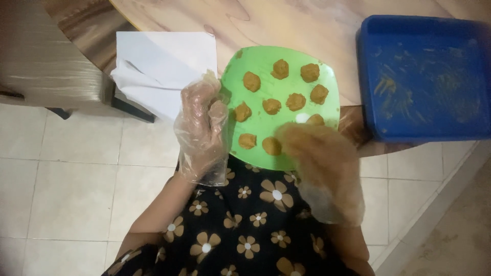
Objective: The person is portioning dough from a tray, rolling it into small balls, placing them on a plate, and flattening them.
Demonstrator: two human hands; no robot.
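Your left hand [202,134], in a thin clear plastic glove, sits at the left rim of the square green plastic plate [286,64], fingers curled narrow against the edge and steadying it; whether it pinches the rim or only presses on it is hard to tell. Your right hand [321,166], gloved the same way and smeared brown, hovers over the near right corner of the plate. It is blurred, so I cannot tell whether its fingers are spread or closed on a piece.

The small brown dough balls [271,106] lie spaced across the plate in rough rows, none touching. The plate rests on the near edge of the pale wooden desk [255,20], partly overhanging toward your lap.

To do this well, keep the left hand firm on the rim so the overhanging plate cannot tip. Bring the right hand down from above over a bare patch of green and keep clear of the balls already lying there. Your wrists are bent inward, both forearms coming up from the near side.

A white folded sheet of paper [163,66] lies just left of the plate, and a blue rectangular plastic tray [424,122] streaked with brown residue sits to the right
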